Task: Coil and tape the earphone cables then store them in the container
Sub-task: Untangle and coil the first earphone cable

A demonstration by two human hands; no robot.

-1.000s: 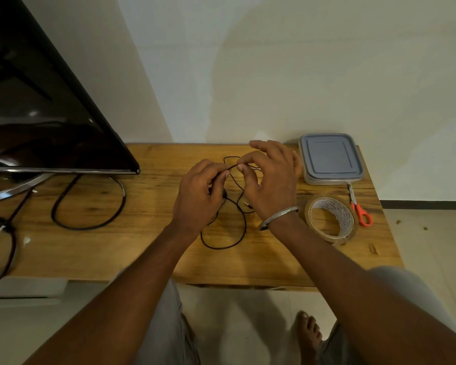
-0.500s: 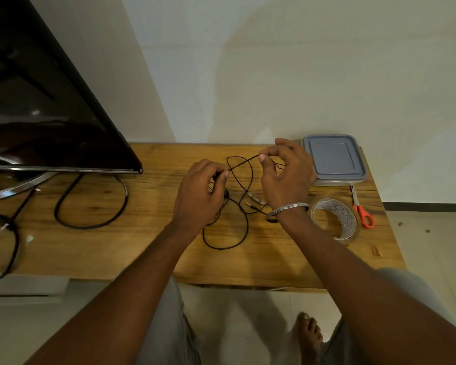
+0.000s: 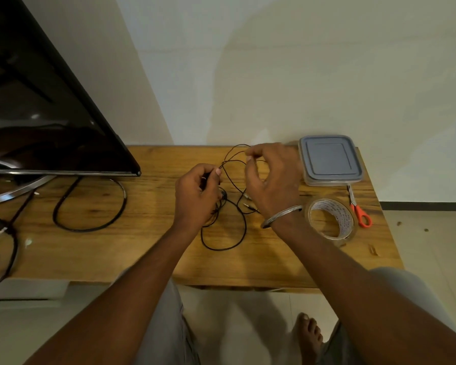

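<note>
Surface (image 3: 148, 248) by wall (image 3: 274, 75) is carrying TV (image 3: 37, 114), box (image 3: 329, 159), tape (image 3: 344, 216), scissors (image 3: 356, 205) — left grip (image 3: 195, 193), right grip (image 3: 274, 180) are pinching cable (image 3: 221, 249).

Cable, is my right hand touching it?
Touching. The head view shows the right hand pinching the cable between thumb and fingertips, raised above the table.

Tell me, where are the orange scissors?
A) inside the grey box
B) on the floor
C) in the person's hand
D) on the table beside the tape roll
D: the scissors lie flat on the wooden table, just to the right of the tape roll.
</note>
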